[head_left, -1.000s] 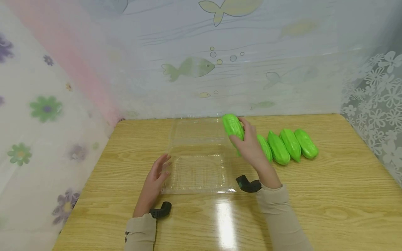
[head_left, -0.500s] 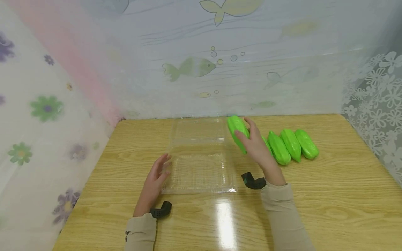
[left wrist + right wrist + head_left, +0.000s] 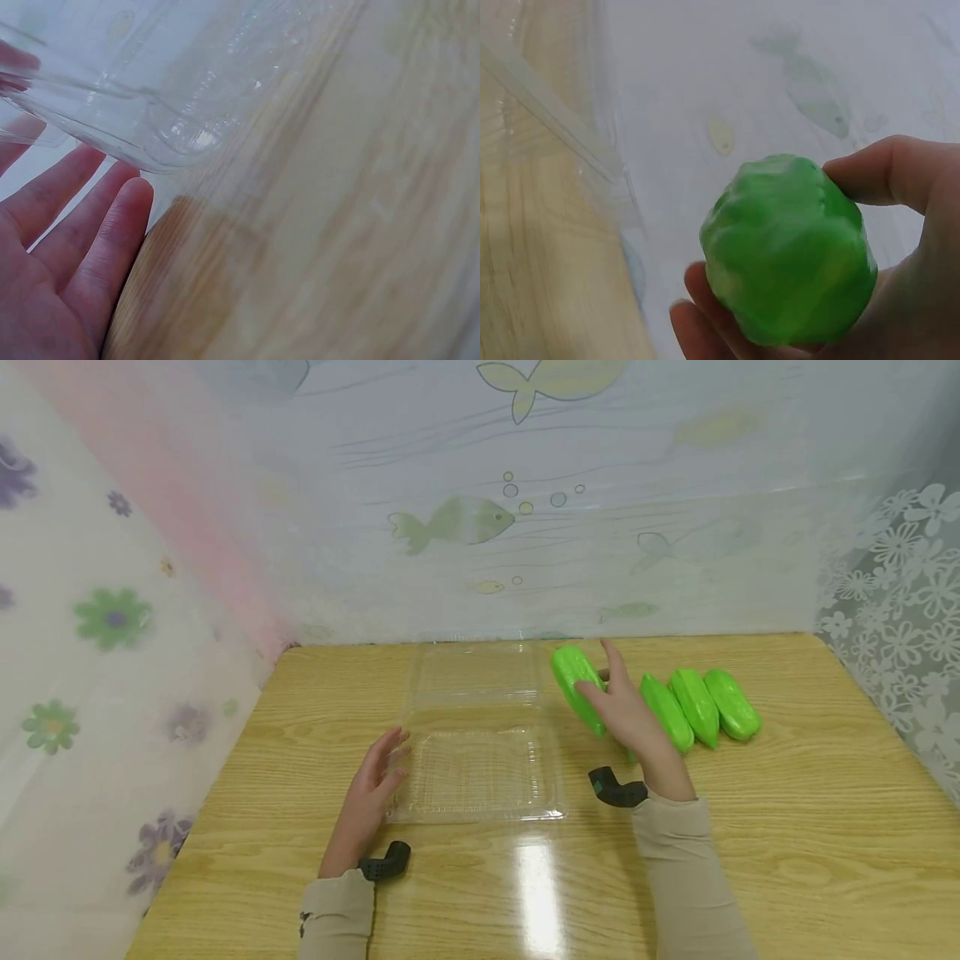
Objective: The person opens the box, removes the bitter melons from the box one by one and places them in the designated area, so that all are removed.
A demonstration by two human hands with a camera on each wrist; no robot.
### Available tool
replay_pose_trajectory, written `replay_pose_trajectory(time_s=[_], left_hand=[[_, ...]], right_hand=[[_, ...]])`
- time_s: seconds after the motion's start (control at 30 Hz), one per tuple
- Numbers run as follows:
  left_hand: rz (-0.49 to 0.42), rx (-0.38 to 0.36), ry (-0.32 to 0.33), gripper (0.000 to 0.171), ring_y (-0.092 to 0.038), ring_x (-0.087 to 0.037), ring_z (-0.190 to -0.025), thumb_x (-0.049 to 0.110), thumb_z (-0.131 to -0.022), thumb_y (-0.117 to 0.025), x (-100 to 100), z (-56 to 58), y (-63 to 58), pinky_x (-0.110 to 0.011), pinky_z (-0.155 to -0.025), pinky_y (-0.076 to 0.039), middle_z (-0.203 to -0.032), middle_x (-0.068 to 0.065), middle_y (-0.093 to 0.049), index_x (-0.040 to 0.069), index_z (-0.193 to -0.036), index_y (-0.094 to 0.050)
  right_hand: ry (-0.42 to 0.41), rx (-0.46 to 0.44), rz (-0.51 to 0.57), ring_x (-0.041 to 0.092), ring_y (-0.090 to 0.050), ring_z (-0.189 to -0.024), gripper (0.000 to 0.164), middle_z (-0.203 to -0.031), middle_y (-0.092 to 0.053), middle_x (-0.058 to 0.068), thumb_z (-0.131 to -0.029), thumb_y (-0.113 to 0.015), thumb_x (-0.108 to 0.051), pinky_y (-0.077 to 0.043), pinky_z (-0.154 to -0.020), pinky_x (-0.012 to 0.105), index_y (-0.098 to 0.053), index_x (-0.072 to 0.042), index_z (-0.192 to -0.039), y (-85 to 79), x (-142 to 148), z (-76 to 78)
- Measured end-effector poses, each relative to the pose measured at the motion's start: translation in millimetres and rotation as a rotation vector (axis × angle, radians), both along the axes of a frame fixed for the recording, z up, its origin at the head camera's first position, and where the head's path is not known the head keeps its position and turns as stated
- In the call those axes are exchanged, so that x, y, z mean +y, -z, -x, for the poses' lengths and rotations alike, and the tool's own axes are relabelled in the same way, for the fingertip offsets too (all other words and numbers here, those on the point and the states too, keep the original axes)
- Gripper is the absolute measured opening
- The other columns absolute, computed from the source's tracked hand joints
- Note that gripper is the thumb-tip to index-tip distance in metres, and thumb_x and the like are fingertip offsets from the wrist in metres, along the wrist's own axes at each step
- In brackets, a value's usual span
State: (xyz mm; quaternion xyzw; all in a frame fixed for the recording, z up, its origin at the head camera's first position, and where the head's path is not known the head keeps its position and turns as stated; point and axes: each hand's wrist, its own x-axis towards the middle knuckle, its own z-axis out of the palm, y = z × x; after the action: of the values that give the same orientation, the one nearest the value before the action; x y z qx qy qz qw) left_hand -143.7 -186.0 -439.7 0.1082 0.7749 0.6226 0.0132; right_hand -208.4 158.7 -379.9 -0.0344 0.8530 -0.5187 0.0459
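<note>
My right hand grips a bright green bitter melon, held up between the container and a row of similar ones. In the right wrist view the bitter melon is end-on and bumpy, with thumb and fingers around it. A clear plastic container stands with its lid folded back. At its left side rests my left hand. In the left wrist view its fingers are nearly straight, with their tips right at the container's edge.
Three bitter melons lie side by side right of my right hand, one bitter melon at the far end; a green tip of another shows beneath the hand. A patterned curtain stands behind the wooden table.
My right hand has moved right and slightly nearer with the bitter melon, covering more of the row. My left hand and the container have stayed in place.
</note>
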Motion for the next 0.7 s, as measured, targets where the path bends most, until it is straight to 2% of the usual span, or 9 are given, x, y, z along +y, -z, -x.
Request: replay_pose_trajectory(time_s=[0.1,0.27,0.37,0.57,0.7], left_hand=[[0.0,-0.002,0.0,0.051,-0.031,-0.033,-0.126,0.001,-0.092,-0.041,0,0.3,0.2,-0.043,-0.096,-0.029,-0.14,-0.015,-0.031,0.015,-0.139,-0.026],[-0.002,-0.003,0.002,0.051,-0.031,-0.033,-0.126,0.002,-0.092,-0.041,0,0.2,1.0,-0.024,-0.092,-0.033,-0.14,-0.015,-0.03,0.015,-0.139,-0.026],[-0.008,0.001,0.006,0.052,-0.03,-0.034,-0.126,0.001,-0.092,-0.041,-1,0.2,1.8,-0.018,-0.089,-0.033,-0.14,-0.015,-0.03,0.014,-0.139,-0.026],[-0.022,0.009,0.013,0.052,-0.03,-0.035,-0.126,0.0,-0.092,-0.041,-1,0.6,2.7,-0.017,-0.09,-0.033,-0.14,-0.016,-0.03,0.009,-0.14,-0.025],[-0.016,0.007,0.006,0.052,-0.031,-0.034,-0.126,0.0,-0.091,-0.042,-1,0.9,2.8,-0.028,-0.095,-0.032,-0.14,-0.015,-0.031,0.013,-0.139,-0.027]], right_hand=[[0.023,-0.009,-0.011,0.034,-0.046,-0.105,0.08,-0.129,-0.035,0.021,-0.087,-0.047,-0.045,-0.04,-0.081,0.047,0.011,-0.033,-0.141,0.7,2,0.5],[0.036,-0.022,-0.008,0.036,-0.044,-0.108,0.082,-0.131,-0.033,0.022,-0.087,-0.048,-0.044,-0.037,-0.085,0.051,0.013,-0.032,-0.141,2.9,5,1.5],[0.028,-0.027,-0.021,0.037,-0.044,-0.107,0.082,-0.131,-0.032,0.022,-0.088,-0.047,-0.04,-0.037,-0.083,0.051,0.014,-0.032,-0.14,4.9,8,2.3],[0.013,-0.012,-0.059,0.037,-0.041,-0.11,0.078,-0.133,-0.03,0.025,-0.089,-0.046,-0.031,-0.039,-0.082,0.049,0.012,-0.028,-0.142,8.3,15,4.2],[0.012,-0.016,-0.099,0.039,-0.031,-0.121,0.076,-0.138,-0.024,0.026,-0.088,-0.044,-0.027,-0.033,-0.087,0.054,0.007,-0.023,-0.144,9.6,19,5.1]])
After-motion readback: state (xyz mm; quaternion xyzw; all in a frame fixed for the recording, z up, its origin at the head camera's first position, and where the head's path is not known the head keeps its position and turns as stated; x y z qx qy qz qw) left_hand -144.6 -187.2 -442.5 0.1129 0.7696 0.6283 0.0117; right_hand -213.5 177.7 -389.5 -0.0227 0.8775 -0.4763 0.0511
